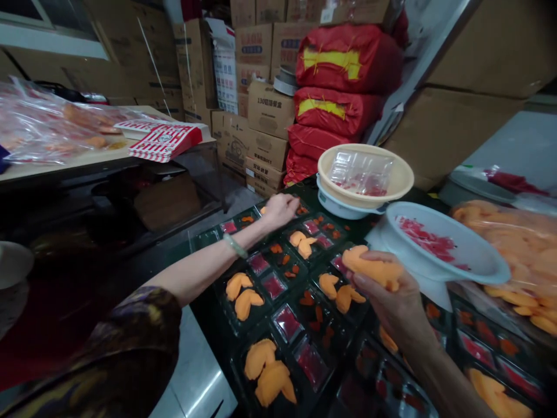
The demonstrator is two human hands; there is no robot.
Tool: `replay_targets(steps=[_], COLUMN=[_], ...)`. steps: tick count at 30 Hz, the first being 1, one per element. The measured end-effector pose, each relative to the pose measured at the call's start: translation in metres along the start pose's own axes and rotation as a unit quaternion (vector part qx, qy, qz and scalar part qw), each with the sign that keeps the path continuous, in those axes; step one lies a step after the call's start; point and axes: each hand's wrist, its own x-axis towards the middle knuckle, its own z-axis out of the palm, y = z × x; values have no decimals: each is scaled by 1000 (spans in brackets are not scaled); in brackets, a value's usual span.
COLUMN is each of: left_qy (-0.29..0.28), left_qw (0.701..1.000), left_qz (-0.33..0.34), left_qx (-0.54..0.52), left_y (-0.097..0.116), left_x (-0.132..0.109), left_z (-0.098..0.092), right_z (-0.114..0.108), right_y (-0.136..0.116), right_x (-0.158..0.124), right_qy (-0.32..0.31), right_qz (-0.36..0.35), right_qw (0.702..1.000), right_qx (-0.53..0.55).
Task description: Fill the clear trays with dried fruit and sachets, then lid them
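Note:
My right hand (pixel 398 293) grips a small stack of orange folded, cookie-like pieces (pixel 369 266) above the black trays. Stretched out to the far trays is my left hand (pixel 281 210), its fingers curled downward; whatever they hold is hidden. A pale green bangle (pixel 235 246) circles the left wrist. Beneath both hands lie black compartment trays (pixel 243 354), several holding pairs of orange folded pieces (pixel 249 303). Other compartments contain flat red packets (pixel 288 323) and small orange-red bits (pixel 307 298).
A cream basin (pixel 409 174) with clear packaging sits in a light blue one at the back. Nearer right, a pale blue bowl (pixel 487 255) holds red packets beside a large bag of orange pieces (pixel 517 238). Red bundles (pixel 348 72) and cartons (pixel 270 110) are stacked behind.

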Motion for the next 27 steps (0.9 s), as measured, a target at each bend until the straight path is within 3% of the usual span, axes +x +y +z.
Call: replay_targets(steps=[2, 3, 4, 6, 10, 12, 14, 16, 18, 22, 27], left_qy=[-100, -206, -254, -259, -160, -125, -76, -26, -6, 14, -28], left_qw=[993, 963, 932, 896, 883, 883, 907, 956, 994, 998, 986], left_qz=[28, 41, 48, 30, -32, -23, 9, 48, 69, 61, 92], left_qx=[-63, -171, -253, -359, -440, -452, -415, -288, -87, 25, 135], left_y=[27, 37, 45, 52, 45, 36, 23, 8, -12, -50, -66], left_x=[-29, -44, -58, -80, -90, -80, -59, -31, 0, 50, 75], left_z=[5, 8, 10, 15, 21, 19, 12, 1, -12, -29, -36], right_z=[6, 9, 12, 20, 32, 33, 29, 21, 11, -9, -26], right_y=[0, -1, -3, -6, -9, -7, -4, 0, 3, 8, 14], right_x=[0, -1, -1, -1, 2, 4, 6, 5, 2, -7, -14], right_qy=[-4, -10, -18, -35, -25, 9, 36, 32, 3, -66, -79], right_qz=[-34, -50, -63, -77, -62, -34, -5, 16, 35, 68, 121], right_qw=[997, 995, 992, 988, 988, 993, 997, 999, 999, 994, 986], right_qx=[-65, -91, -110, -132, -142, -114, -66, -37, -32, -46, -84])
